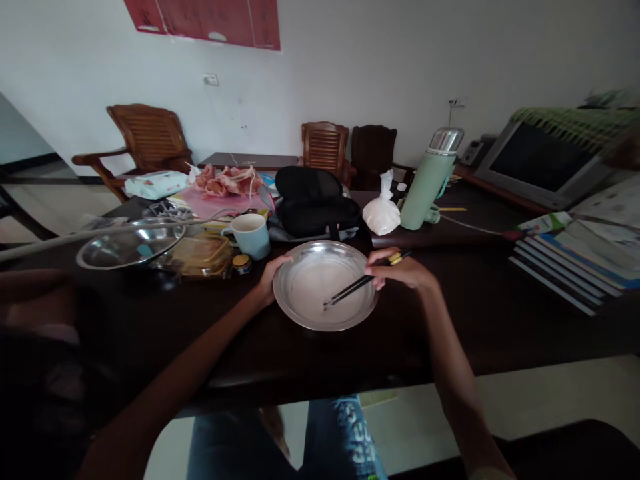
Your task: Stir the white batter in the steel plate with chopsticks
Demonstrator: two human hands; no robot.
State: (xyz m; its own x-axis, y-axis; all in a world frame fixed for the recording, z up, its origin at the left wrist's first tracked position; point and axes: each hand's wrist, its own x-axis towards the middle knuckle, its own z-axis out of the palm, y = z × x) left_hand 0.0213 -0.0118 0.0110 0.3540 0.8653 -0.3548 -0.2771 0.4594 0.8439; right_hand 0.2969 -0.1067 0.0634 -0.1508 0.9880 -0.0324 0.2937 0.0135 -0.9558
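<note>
A round metal basin [286, 303] stands on the dark table before me, with a whitish layer [313, 283] over its bottom; whether that is powder or liquid I cannot tell. At its left rim, my left hand [271, 277] grips the edge, fingers on the outer side. Over the right rim, my right hand [395, 269] is closed round a pair of black chopsticks [353, 288] with gold-coloured ends. Their tips slant down to the left and touch the whitish layer near the middle of the basin.
Behind the basin lie a black bag [315, 203], a tied bag of white powder [382, 212] and a green thermos [429, 183]. Leftward are a blue mug [251, 235], a small jar [242, 263] and another metal bowl [100, 252]. Stacked books [570, 267] lie right. A person [40, 347] is at far left.
</note>
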